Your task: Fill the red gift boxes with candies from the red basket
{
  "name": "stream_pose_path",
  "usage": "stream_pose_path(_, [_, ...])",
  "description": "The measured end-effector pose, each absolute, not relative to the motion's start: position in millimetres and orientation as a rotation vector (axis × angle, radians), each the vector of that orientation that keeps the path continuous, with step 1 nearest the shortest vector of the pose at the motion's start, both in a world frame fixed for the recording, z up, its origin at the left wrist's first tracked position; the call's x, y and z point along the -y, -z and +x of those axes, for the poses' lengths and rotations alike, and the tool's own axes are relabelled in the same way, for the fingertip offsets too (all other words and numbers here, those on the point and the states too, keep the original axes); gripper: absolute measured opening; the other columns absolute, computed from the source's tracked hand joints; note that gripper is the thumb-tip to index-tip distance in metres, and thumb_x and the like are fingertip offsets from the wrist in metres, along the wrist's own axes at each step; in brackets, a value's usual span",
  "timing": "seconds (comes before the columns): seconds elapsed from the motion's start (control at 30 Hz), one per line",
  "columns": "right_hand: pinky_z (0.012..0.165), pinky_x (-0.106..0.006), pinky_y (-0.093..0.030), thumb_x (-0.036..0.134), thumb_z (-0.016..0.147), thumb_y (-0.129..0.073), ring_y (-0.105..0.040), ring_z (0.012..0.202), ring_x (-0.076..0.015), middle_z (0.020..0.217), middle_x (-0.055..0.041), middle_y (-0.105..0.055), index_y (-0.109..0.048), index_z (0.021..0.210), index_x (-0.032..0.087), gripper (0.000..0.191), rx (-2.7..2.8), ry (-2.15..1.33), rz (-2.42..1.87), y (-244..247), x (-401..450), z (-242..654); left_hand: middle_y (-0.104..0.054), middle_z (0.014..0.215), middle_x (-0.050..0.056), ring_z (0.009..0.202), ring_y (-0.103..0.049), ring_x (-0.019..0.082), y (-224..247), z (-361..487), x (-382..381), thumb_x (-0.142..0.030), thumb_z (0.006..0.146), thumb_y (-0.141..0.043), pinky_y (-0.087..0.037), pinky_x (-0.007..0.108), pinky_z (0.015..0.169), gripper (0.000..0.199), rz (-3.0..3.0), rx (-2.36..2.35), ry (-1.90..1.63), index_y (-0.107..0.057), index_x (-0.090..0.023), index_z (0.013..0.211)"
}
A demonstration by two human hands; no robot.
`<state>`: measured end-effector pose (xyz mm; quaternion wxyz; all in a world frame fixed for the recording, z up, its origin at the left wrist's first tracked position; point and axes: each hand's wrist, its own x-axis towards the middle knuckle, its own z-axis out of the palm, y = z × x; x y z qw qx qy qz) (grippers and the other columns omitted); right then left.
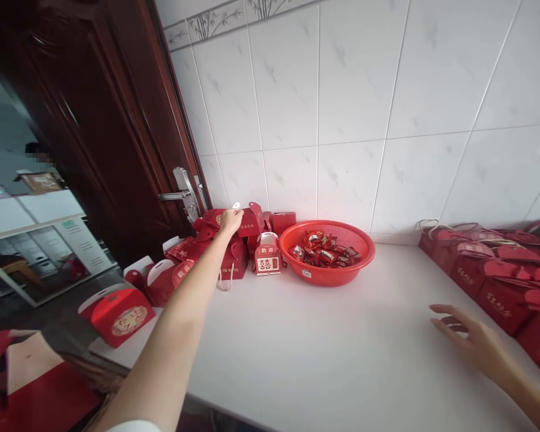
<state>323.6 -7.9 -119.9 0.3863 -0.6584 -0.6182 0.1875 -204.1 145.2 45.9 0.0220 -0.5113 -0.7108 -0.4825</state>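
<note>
Probably light, stiff card that would crease under a squeeze, the red box [251, 225] sits among other boxes [234, 259] by the tiled wall [351, 90], best held by its top tabs [254, 208]. The left hand [232, 220] is at its top; whether it grips cannot be told. The right hand [470, 341] hangs open over the white worktop [306, 342]. A dark door [103, 102] stands at left.
</note>
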Motion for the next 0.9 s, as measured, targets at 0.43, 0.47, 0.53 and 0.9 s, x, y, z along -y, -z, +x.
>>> stream_pose_path(0.43, [0.051, -0.031, -0.050, 0.055, 0.075, -0.054, -0.069, 0.068, -0.0251, 0.073, -0.0065, -0.070, -0.066, 0.087, 0.024, 0.035, 1.593, -0.300, -1.550, 126, 7, 320, -0.076, 0.087, 0.006, 0.089, -0.070, 0.023, -43, -107, -64, -0.036, 0.059, -0.081, -0.054, 0.034, 0.085, 0.030, -1.838, 1.289, 2.750, -0.076, -0.015, 0.080])
stream_pose_path(0.47, [0.048, -0.029, -0.049, 0.053, 0.077, -0.054, -0.069, 0.068, -0.0248, 0.074, -0.0071, -0.070, -0.066, 0.087, 0.023, 0.034, 1.581, -0.273, -1.519, 121, 8, 314, -0.076, 0.087, 0.006, 0.090, -0.070, 0.023, -35, -93, -54, -0.037, 0.062, -0.080, -0.054, 0.035, 0.086, 0.028, -1.975, 1.279, 2.687, -0.076, -0.016, 0.080])
stream_pose_path(0.53, [0.047, -0.027, -0.048, 0.048, 0.080, -0.054, -0.069, 0.068, -0.0234, 0.076, -0.0076, -0.071, -0.066, 0.086, 0.022, 0.030, 1.568, -0.228, -1.414, 106, 11, 297, -0.076, 0.086, 0.006, 0.088, -0.069, 0.022, -17, -68, -38, -0.037, 0.069, -0.077, -0.054, 0.034, 0.084, 0.023, -2.275, 1.259, 2.487, -0.076, -0.018, 0.080])
stream_pose_path(0.9, [0.053, -0.022, -0.034, 0.011, 0.086, -0.050, -0.044, 0.053, -0.0093, 0.065, 0.0007, -0.058, -0.063, 0.078, 0.018, 0.017, 2.320, -0.224, -0.946, 12, 11, 172, -0.072, 0.089, 0.005, 0.089, -0.067, 0.020, 36, -7, -29, -0.030, 0.076, -0.071, -0.052, 0.032, 0.086, 0.012, -2.820, 1.304, 2.102, -0.067, -0.019, 0.080])
